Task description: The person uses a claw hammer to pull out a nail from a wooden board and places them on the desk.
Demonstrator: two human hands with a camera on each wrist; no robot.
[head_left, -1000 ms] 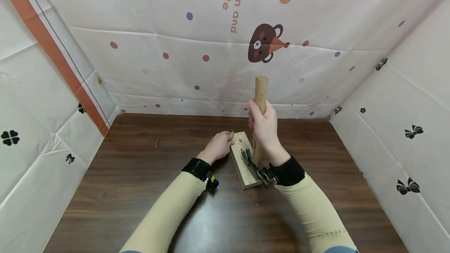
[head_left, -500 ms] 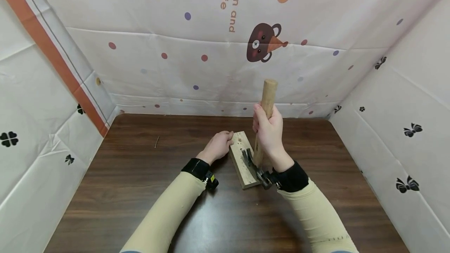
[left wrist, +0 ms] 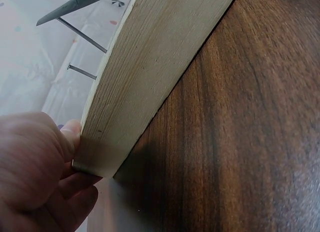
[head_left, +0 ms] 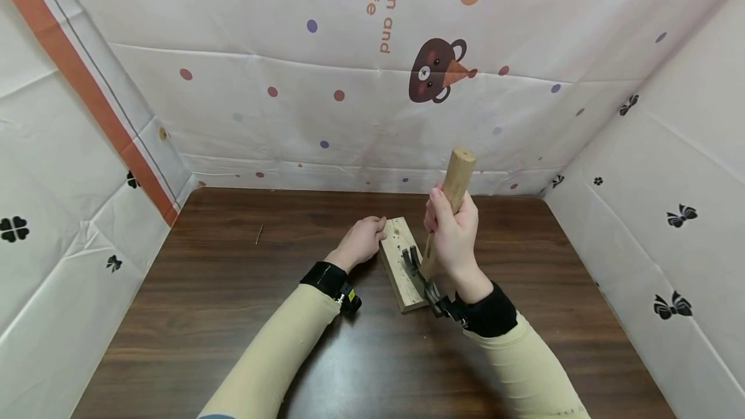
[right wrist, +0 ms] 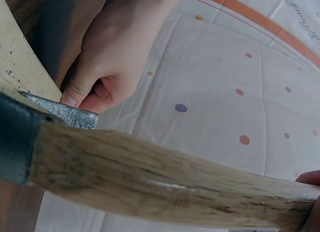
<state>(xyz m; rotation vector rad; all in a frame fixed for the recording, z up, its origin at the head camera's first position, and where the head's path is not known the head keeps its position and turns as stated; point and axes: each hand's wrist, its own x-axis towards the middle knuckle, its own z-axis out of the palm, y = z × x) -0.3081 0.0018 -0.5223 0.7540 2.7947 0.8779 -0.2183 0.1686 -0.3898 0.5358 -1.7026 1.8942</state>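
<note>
My left hand (head_left: pixel 362 241) holds the far left corner of a pale wooden block (head_left: pixel 398 235) lying on the table, thumb on top and fingers at its end. Two nails stand up out of the block in the left wrist view: one nail (left wrist: pixel 83 72) is free, while the other nail (left wrist: pixel 82 35) meets the claw (left wrist: pixel 75 6) of a hammer. My right hand (head_left: pixel 456 238) grips the wooden handle of this claw hammer (head_left: pixel 461 173) near its upper end. The handle leans up and to the right, with the head low over the block's right side.
A loose nail (head_left: pixel 259 235) lies on the dark wooden table (head_left: pixel 233 315), left of my left hand. White printed sheets (head_left: pixel 326 115) hang behind the table and along both sides. Straps with small cameras circle both wrists.
The hammer handle has tilted from nearly upright toward the right and down, my right hand moving with it. My left hand and the block have stayed in place.
</note>
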